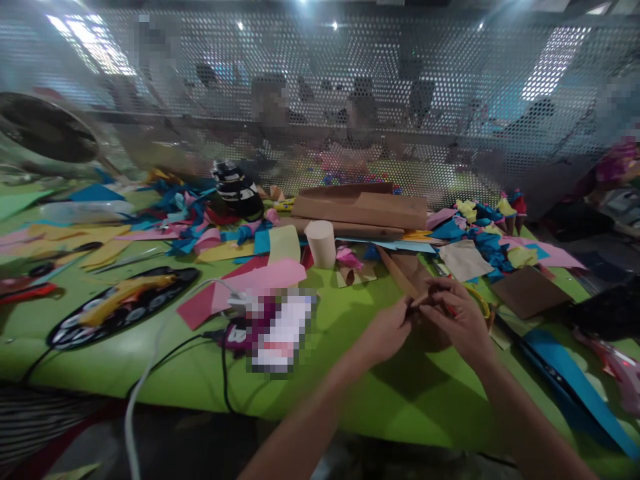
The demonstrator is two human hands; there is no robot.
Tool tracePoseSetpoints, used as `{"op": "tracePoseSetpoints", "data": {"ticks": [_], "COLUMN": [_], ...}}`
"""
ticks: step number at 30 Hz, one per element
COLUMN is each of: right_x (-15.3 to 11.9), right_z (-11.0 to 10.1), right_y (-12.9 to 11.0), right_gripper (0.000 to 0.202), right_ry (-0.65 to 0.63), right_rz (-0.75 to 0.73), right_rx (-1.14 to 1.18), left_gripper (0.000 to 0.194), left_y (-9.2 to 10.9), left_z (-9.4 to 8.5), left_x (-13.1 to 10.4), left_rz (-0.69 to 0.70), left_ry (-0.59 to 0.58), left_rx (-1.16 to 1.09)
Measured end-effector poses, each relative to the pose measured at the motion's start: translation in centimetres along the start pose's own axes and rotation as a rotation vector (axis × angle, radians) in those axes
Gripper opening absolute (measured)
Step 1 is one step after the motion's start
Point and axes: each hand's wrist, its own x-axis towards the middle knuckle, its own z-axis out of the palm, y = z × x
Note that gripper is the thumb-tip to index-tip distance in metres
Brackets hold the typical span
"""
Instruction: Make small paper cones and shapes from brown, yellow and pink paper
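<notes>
Your left hand and right hand meet, fingertips pinched closed on brown paper; a black tray bears a yellow object.

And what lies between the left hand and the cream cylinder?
In the head view, crumpled pink paper and tan paper lie by the cream cylinder, then green tabletop up to the left hand.

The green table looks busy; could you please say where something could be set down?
Bare patches show between the phone and left hand, and between the forearms. The back is crowded with coloured scraps and brown paper.
</notes>
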Motion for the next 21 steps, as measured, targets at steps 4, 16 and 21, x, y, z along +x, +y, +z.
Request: {"op": "tracePoseSetpoints", "data": {"ticks": [4, 16, 21], "right_x": [0.0, 0.2, 0.3], "right_z": [0.1, -0.5, -0.4], "right_y": [0.3, 0.8, 0.4], "right_gripper": [0.008, 0.017, 0.018], "right_ry": [-0.062, -0.143, -0.200], "right_rz": [-0.008, 0.141, 0.150], "right_rx": [0.027, 0.239, 0.283], "left_gripper": [0.017, 0.050, 0.048], "left_y": [0.3, 0.3, 0.1], "left_z": [-0.1, -1.4, -1.2], "left_x": [0.0, -0.3, -0.2], "left_rz": [-0.024, -0.106, -0.178], "left_ry": [-0.012, -0.070, -0.089], "left_rx": [0.008, -0.612, -0.707]}}
